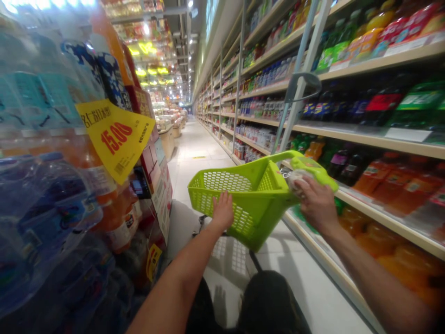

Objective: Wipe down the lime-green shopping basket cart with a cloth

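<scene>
A bright green plastic shopping cart (267,213) with a perforated basket stands sideways across the aisle before me. My left hand (223,211) lies against its near side, fingers stretched out just below the rim. At the cart's right end, my right hand (318,202) is closed on a crumpled whitish cloth or wipe (301,178), pressed near the green handle (316,172). Small metal parts show beside the cloth. The fingertips of my right hand are partly hidden by it. I cannot see into the bottom of the basket.
Drink shelves (375,139) run along the right, close to the cart's handle end. Stacked bottle packs (45,199) with a yellow price sign (116,137) crowd the left. The tiled aisle floor (191,139) stretches ahead. My knees (273,301) are just below the cart.
</scene>
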### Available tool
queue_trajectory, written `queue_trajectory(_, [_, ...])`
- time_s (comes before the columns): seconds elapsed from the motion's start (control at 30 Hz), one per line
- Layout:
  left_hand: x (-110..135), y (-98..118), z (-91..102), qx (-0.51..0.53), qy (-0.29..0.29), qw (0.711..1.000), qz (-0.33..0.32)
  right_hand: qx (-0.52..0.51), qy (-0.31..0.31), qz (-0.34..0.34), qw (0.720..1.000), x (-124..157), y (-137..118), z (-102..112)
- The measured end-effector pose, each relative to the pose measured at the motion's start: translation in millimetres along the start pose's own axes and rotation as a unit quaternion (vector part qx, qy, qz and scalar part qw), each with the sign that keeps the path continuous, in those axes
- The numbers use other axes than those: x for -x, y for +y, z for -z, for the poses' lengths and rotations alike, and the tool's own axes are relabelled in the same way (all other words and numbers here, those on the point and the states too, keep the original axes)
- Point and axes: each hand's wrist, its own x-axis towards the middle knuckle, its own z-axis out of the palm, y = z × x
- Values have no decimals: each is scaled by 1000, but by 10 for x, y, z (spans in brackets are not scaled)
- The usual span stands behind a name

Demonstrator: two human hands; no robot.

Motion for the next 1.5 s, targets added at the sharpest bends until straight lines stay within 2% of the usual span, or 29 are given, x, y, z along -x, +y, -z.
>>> queue_trajectory(0.07, [-112, -36, 44, 2, 2, 1000, 7, 32, 16, -46, 998, -47, 83, 91])
queue_trajectory(0.17, [-215, -76, 59, 9, -23, 999, 24, 73, -43, -81, 993, -84, 178, 146])
queue_trajectory(0.27, [-239, -101, 15, 17, -82, 996, 42, 84, -106, -74, 988, -99, 153, 48])
queue_trajectory(0.43, [-167, -135, -89, 30, -149, 988, 40, 43, -174, -39, 983, -123, -165, -220])
queue_trajectory(0.53, [-141, -185, -91, 27, -126, 990, 49, 35, -175, -35, 983, -137, -226, -293])
queue_trajectory(0.7, [-282, -243, -26, 12, -51, 997, 65, 61, -111, -98, 987, -122, 30, -265])
queue_trajectory(0.77, [-381, -220, -30, 14, -48, 997, 53, 56, -108, -93, 988, -95, 104, -255])
queue_trajectory(0.9, [-518, -151, -114, 21, -80, 996, 17, 46, -112, -82, 989, -51, 111, -242])
queue_trajectory(1.07, [-497, -158, -203, 26, -74, 997, 18, 47, -134, -78, 987, -86, -63, -302])
queue_trajectory(1.17, [-448, -191, -190, 27, -79, 996, 19, 22, -162, -62, 985, -102, -337, -451])
queue_trajectory(1.27, [-385, -219, -159, 25, -79, 996, 14, -12, -209, -17, 978, -82, -643, -618])
queue_trajectory(1.33, [-330, -238, -149, 22, -75, 997, 9, -25, -230, 10, 973, -62, -756, -679])
queue_trajectory(1.4, [-269, -261, -152, 20, -70, 997, 2, -24, -229, 8, 973, -44, -756, -675])
queue_trajectory(1.5, [-180, -291, -181, 18, -67, 998, -11, -12, -183, -28, 983, -18, -610, -582])
